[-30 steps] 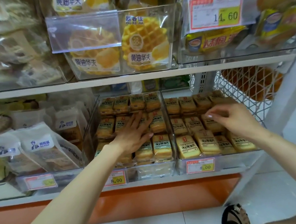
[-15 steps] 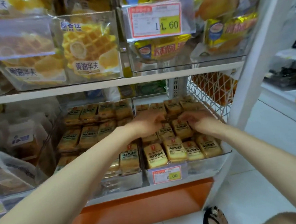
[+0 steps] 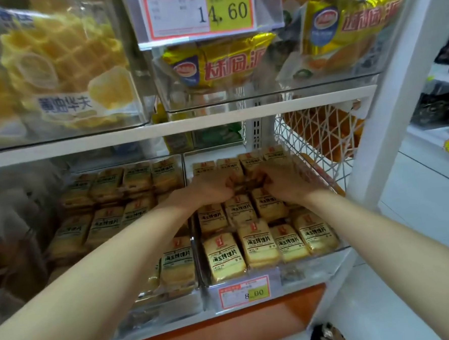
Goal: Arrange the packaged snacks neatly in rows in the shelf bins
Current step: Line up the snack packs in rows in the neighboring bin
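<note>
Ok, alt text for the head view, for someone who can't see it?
The left hand and right hand meet, fingers curled, over the middle row of snack packets in the right-hand clear shelf bin; any grip is blurred. Waffle packs sit above left.

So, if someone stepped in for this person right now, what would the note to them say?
Left hand and right hand: both curled on one yellow-tan plastic-wrapped snack packet, towards the back of the right clear plastic bin.
Done: that bin's front row sits four abreast. The left clear plastic bin is filled in rows, somewhat uneven.
Left: seat the held packet and straighten the rows around it. Blur hides the details there.
</note>
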`<state>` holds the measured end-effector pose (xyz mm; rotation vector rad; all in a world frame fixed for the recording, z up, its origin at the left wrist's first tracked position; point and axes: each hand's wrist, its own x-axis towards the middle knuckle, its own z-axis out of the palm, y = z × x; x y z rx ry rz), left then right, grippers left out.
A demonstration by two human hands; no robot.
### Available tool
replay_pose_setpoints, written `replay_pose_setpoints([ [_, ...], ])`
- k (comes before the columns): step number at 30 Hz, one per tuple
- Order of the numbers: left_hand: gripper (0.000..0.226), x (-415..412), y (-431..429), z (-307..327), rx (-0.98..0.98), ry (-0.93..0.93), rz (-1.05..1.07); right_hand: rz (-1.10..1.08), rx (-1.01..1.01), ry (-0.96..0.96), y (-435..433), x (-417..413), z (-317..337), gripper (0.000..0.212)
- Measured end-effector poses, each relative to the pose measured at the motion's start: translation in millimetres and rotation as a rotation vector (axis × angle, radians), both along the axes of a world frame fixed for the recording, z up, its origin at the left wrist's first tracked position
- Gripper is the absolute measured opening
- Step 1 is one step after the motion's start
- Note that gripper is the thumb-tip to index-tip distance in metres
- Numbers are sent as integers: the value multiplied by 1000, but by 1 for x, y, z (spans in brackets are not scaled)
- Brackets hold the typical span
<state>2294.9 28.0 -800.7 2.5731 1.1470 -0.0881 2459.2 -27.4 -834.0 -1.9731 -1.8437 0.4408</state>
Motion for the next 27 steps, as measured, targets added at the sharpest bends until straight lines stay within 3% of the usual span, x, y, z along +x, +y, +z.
replay_pose_setpoints([
  [3,31,2,-1,-1,-2,71,-5,-37,3,-3,-1,5,6,24],
  [8,30,11,-2,2,-109,95,25,7,-65,-120,-3,5,12,32],
  [11,28,8,-4,4,-237,46,19,2,-66,-87,-6,7,14,31],
  [17,36,3,-17,7,-203,-60,49,-102,-25,-259,-8,8,19,34],
  [24,34,-2,-10,3,-221,54,25,-140,-106,-119,-7,9,25,34],
  [27,32,0,-5,0,-290,9,53,-104,-124,-20,-4,9,21,37],
])
